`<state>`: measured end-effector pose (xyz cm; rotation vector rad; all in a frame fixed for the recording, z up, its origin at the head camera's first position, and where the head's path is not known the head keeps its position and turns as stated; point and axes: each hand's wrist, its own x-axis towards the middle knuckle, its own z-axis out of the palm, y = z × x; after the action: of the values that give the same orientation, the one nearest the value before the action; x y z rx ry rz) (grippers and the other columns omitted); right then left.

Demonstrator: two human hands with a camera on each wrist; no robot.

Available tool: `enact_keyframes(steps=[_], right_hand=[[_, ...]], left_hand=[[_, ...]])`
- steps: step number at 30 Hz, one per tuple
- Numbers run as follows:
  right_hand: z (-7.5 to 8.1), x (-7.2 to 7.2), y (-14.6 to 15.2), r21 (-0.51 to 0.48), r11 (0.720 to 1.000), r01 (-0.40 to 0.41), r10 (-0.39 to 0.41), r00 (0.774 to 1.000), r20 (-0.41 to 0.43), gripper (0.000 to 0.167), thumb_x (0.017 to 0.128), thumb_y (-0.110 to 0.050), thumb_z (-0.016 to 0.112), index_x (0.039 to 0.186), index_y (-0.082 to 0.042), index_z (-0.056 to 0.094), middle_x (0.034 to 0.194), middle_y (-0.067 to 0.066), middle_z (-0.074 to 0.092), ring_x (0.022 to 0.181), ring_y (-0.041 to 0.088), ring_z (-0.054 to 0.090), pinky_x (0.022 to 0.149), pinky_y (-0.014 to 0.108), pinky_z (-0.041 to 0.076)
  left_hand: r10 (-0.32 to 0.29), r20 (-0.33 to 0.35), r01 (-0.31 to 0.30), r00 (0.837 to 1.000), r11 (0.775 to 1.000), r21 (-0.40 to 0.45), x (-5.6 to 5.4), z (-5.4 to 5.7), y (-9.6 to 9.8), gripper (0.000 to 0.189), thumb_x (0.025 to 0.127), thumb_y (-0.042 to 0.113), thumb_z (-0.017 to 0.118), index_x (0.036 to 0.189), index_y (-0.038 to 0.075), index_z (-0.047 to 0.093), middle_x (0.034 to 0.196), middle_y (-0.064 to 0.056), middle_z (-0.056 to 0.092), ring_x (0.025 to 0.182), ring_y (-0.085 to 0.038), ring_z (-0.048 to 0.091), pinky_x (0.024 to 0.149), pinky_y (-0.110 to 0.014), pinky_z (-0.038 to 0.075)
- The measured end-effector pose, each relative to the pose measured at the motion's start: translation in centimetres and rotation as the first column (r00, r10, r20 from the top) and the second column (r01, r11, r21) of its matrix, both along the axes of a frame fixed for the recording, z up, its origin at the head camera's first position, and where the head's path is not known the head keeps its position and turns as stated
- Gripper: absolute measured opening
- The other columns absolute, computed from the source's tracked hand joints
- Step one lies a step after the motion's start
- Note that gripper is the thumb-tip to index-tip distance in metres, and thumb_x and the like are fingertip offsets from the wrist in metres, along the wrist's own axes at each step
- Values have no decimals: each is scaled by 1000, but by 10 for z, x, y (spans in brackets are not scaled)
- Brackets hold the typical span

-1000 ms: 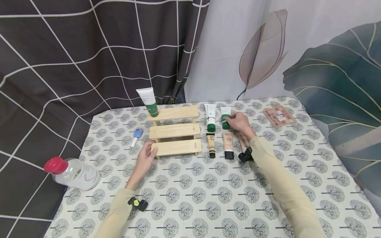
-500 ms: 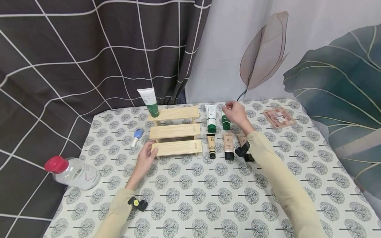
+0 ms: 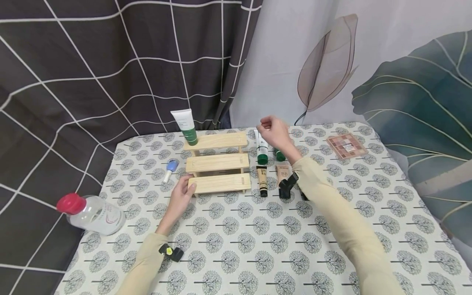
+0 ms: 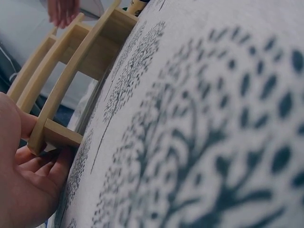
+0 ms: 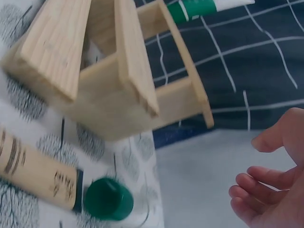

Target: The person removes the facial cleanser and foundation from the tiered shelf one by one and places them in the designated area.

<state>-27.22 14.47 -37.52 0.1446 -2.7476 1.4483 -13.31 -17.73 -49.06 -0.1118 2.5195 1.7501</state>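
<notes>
My left hand [image 3: 180, 192] grips the left end of the lowest step of a three-step wooden display shelf [image 3: 217, 162], thumb on top and fingers underneath in the left wrist view. On the top step's left end, a white and green squeeze tube [image 3: 187, 128] stands on its cap. My right hand [image 3: 276, 134] hangs over a second white and green tube [image 3: 262, 156] lying right of the shelf, partly covering it. In the right wrist view its loosely bent fingers [image 5: 256, 194] hold nothing. A smaller green tube [image 3: 280, 156] is mostly hidden behind the right hand and forearm.
A gold-beige tube [image 3: 262, 180] and a pink BB tube [image 3: 283, 170] lie below the green tubes; another is mostly under the right sleeve. An eyeshadow palette [image 3: 347, 146] lies far right. Left are a blue and white bottle [image 3: 171, 167] and a red-capped clear bottle [image 3: 97, 215].
My right hand has left the smaller green tube, risen and moved left over the neighbouring white and green one. The left hand keeps its hold on the shelf.
</notes>
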Motion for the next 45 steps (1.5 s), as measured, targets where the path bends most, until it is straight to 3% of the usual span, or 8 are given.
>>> enact_keyframes(steps=[14,27,37,45], right_hand=[[13,1,-49,-86,992,-90,93,995,27,42,97,-15,64,134,2,56,129,18,64,121,32,60,111,41,51],[4,5,-93,-145,972,-185,192,981,33,43,95,-16,68,133,2,57,129,17,64,119,29,62,109,37,54],[-2,6,-123,-186,951,-246,238,969,-64,36,91,-13,70,122,4,64,119,21,70,110,31,69,99,29,59],[-4,9,-148,-194,939,-286,279,958,-62,39,92,-15,70,126,3,62,121,19,69,112,29,69,99,27,59]], left_hand=[[11,20,-11,1000,1000,-24,0,2,2,45,106,21,51,147,4,43,154,-24,45,144,-38,45,121,-44,42],[3,7,-3,1000,1000,-2,1,3,1,44,106,18,50,146,2,42,153,-25,46,143,-39,46,121,-44,42],[4,-3,-4,1000,1000,6,1,1,1,43,106,19,51,145,2,44,151,-25,48,140,-39,49,119,-45,44],[14,2,-14,1000,1000,7,2,3,3,43,106,18,50,146,3,43,150,-24,49,139,-38,50,118,-44,46]])
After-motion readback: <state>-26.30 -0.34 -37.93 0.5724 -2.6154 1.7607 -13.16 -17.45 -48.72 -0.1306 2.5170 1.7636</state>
